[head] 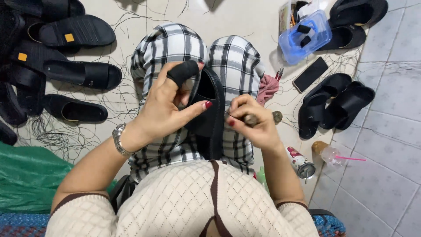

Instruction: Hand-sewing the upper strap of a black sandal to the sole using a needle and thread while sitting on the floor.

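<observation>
A black slide sandal [209, 115] stands on its edge between my knees, over my black-and-white plaid trousers [234, 61]. My left hand [169, 105] grips it from the left; the thumb lies across its sole and the index finger wears a black finger guard [183, 72]. My right hand [254, 120] is closed on a small dark tool with a wooden handle [251, 119], pressed against the right side of the sandal. A thin dark thread runs from the tool toward the sandal.
Several black sandals [76, 74] lie on the tiled floor at left, and more [335, 103] at right. A blue plastic box [305, 37], a dark phone [310, 73], a pink cloth [267, 87], a can [300, 162] and a lidded cup with a pink straw [329, 153] lie at right. Loose threads cover the floor. A green bag [26, 180] sits at lower left.
</observation>
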